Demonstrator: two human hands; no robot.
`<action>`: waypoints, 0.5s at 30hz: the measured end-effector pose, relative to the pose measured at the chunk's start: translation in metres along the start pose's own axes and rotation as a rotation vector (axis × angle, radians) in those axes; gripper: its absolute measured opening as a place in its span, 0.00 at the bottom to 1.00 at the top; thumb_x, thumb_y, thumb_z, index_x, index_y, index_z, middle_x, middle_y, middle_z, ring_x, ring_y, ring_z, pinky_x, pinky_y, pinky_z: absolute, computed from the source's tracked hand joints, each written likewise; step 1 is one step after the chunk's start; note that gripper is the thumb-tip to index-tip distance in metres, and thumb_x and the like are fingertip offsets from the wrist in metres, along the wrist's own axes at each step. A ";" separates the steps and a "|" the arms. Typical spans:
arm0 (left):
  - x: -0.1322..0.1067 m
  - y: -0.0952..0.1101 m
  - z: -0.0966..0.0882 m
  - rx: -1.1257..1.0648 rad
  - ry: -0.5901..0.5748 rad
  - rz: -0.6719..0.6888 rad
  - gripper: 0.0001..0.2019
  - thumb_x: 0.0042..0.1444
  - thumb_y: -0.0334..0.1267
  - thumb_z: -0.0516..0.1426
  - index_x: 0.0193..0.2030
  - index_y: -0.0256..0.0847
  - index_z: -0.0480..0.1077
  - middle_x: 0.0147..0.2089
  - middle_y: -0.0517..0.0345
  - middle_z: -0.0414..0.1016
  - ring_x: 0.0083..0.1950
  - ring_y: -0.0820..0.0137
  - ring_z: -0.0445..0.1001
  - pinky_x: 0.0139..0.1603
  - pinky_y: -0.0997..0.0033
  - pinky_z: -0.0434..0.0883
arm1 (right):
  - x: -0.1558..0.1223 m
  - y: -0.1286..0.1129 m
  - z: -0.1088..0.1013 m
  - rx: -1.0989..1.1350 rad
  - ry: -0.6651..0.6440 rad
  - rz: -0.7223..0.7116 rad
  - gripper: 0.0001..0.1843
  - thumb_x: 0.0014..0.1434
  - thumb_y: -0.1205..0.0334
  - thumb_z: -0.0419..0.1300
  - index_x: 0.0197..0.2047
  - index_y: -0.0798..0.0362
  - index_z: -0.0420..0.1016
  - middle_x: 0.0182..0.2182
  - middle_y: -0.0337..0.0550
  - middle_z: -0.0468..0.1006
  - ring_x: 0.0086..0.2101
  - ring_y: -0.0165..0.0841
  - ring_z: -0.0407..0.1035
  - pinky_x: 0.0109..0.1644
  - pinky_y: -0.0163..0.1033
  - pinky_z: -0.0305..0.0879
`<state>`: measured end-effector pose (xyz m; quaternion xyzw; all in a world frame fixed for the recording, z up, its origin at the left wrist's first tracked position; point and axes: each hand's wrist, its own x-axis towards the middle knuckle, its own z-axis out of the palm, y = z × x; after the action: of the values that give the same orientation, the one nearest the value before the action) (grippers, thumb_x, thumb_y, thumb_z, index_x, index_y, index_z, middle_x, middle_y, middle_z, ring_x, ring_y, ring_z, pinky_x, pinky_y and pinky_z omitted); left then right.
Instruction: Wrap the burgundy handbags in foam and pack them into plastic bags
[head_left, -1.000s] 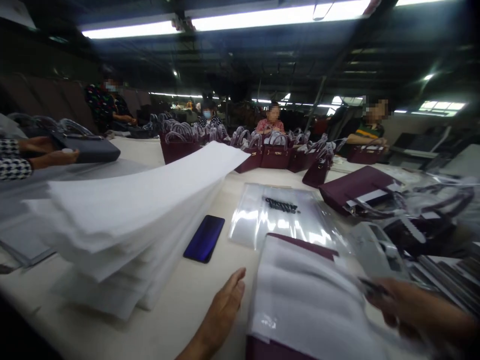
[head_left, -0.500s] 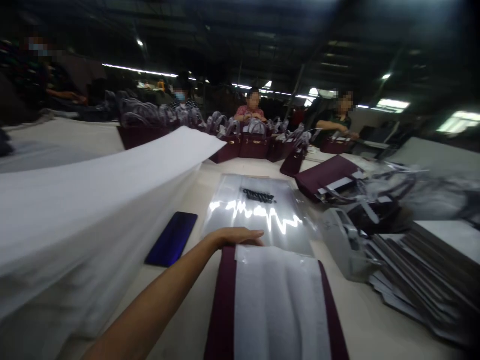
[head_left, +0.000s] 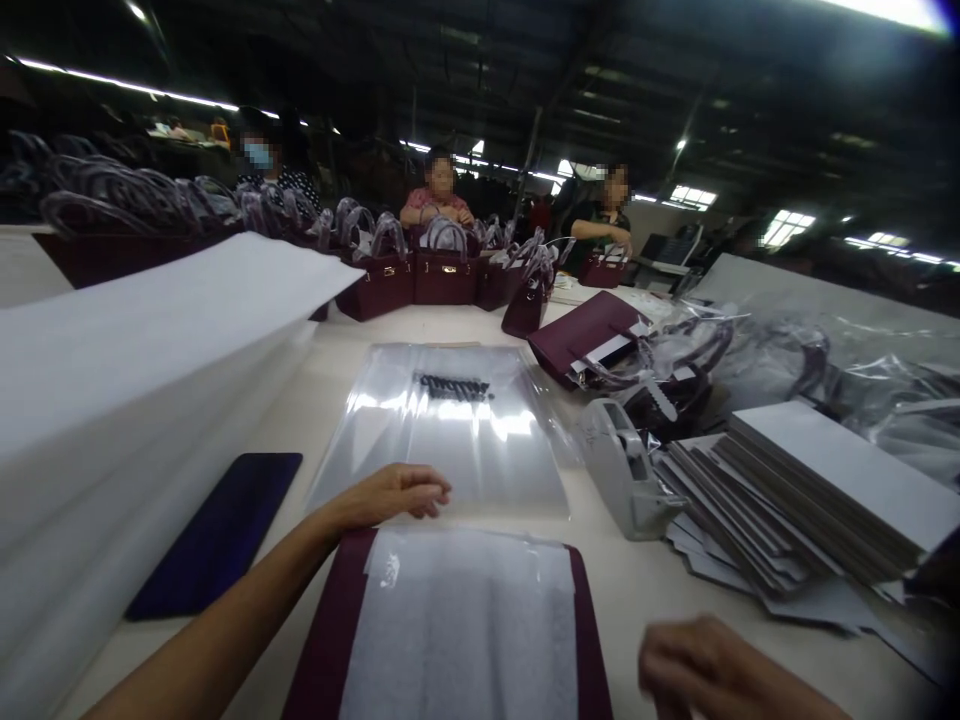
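A pale table [head_left: 630,590] fills the foreground, with three people [head_left: 442,212] at its far side. Long white sheets [head_left: 150,340] spread across the left, one corner reaching toward a row of maroon bags [head_left: 446,275] with wrapped handles. Mid-table lie glossy plastic sleeves [head_left: 495,480] with dark lettering. Nearest the camera, between the worker's arms, a maroon piece [head_left: 334,620] lies flat just below the sleeves, a translucent pale cover [head_left: 465,620] over its middle and maroon showing at both sides. A stack of boards [head_left: 847,480] leans untidily at right. The left hand [head_left: 397,492], fingers loosely bent, is at the piece's far edge; whether it touches or pinches anything cannot be told. The right hand [head_left: 709,665], blurred and curled, is to the right of the piece, apart from it; its grip is unclear. A tape dispenser [head_left: 619,470] stands beside the boards; a dark blue phone [head_left: 217,540] lies beside the left forearm.
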<state>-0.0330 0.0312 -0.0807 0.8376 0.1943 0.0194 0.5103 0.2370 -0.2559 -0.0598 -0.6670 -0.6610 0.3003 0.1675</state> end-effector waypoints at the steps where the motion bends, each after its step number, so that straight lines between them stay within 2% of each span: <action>1: 0.002 -0.006 -0.001 0.045 0.085 0.015 0.22 0.60 0.50 0.44 0.53 0.39 0.64 0.51 0.51 0.70 0.48 0.66 0.71 0.48 0.68 0.67 | 0.017 0.009 -0.002 -0.042 0.089 0.040 0.16 0.60 0.50 0.47 0.38 0.46 0.73 0.28 0.40 0.77 0.25 0.32 0.72 0.25 0.34 0.69; 2: 0.004 -0.014 -0.001 0.098 0.161 0.034 0.22 0.59 0.50 0.46 0.55 0.39 0.62 0.55 0.50 0.67 0.53 0.65 0.67 0.52 0.65 0.64 | 0.038 0.018 -0.001 -0.109 0.193 0.058 0.15 0.60 0.52 0.47 0.42 0.48 0.72 0.34 0.43 0.77 0.31 0.34 0.73 0.33 0.37 0.71; 3: 0.006 -0.022 -0.002 0.158 0.210 0.057 0.23 0.57 0.50 0.49 0.56 0.39 0.61 0.59 0.49 0.63 0.58 0.63 0.63 0.57 0.63 0.60 | 0.060 0.028 0.003 -0.204 0.287 0.018 0.16 0.60 0.53 0.49 0.46 0.50 0.70 0.42 0.47 0.75 0.38 0.36 0.72 0.40 0.40 0.71; 4: 0.008 -0.031 -0.003 0.217 0.230 0.079 0.25 0.54 0.50 0.53 0.56 0.40 0.61 0.61 0.49 0.60 0.61 0.62 0.58 0.61 0.61 0.55 | 0.083 0.037 0.009 -0.298 0.334 -0.069 0.19 0.59 0.55 0.51 0.52 0.51 0.66 0.49 0.51 0.71 0.46 0.39 0.68 0.48 0.44 0.68; 6: 0.011 -0.049 -0.002 0.325 0.208 0.111 0.29 0.46 0.50 0.60 0.54 0.43 0.64 0.62 0.50 0.60 0.64 0.59 0.54 0.64 0.58 0.50 | 0.124 0.053 0.025 -0.428 0.333 -0.249 0.25 0.57 0.58 0.54 0.57 0.54 0.60 0.55 0.55 0.64 0.54 0.42 0.60 0.55 0.50 0.61; 8: 0.012 -0.065 0.000 0.415 0.178 0.118 0.28 0.43 0.49 0.63 0.52 0.44 0.66 0.61 0.48 0.61 0.64 0.55 0.53 0.64 0.54 0.48 | 0.153 0.062 0.038 -0.463 0.304 -0.334 0.21 0.58 0.63 0.53 0.55 0.55 0.64 0.54 0.55 0.65 0.55 0.42 0.59 0.56 0.52 0.58; 10: 0.013 -0.076 0.004 0.486 0.179 0.110 0.25 0.46 0.48 0.61 0.52 0.43 0.67 0.60 0.46 0.62 0.64 0.52 0.53 0.63 0.50 0.47 | 0.166 0.066 0.043 -0.444 0.289 -0.354 0.15 0.60 0.66 0.50 0.49 0.54 0.70 0.50 0.52 0.70 0.53 0.40 0.61 0.56 0.51 0.58; 12: 0.013 -0.081 0.007 0.540 0.191 0.104 0.22 0.49 0.46 0.59 0.50 0.42 0.68 0.60 0.44 0.62 0.64 0.51 0.54 0.63 0.48 0.48 | 0.168 0.066 0.037 -0.423 0.281 -0.351 0.14 0.61 0.66 0.47 0.45 0.54 0.71 0.46 0.51 0.73 0.50 0.38 0.65 0.54 0.48 0.61; 15: 0.014 -0.079 0.010 0.586 0.211 0.103 0.14 0.53 0.42 0.54 0.45 0.41 0.70 0.56 0.45 0.66 0.61 0.54 0.59 0.61 0.50 0.52 | 0.164 0.063 0.019 -0.378 0.261 -0.282 0.16 0.63 0.62 0.43 0.41 0.55 0.71 0.35 0.49 0.77 0.37 0.37 0.71 0.42 0.44 0.66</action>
<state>-0.0420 0.0598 -0.1562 0.9510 0.2007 0.0754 0.2227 0.2652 -0.1021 -0.1433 -0.6210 -0.7644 0.0566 0.1639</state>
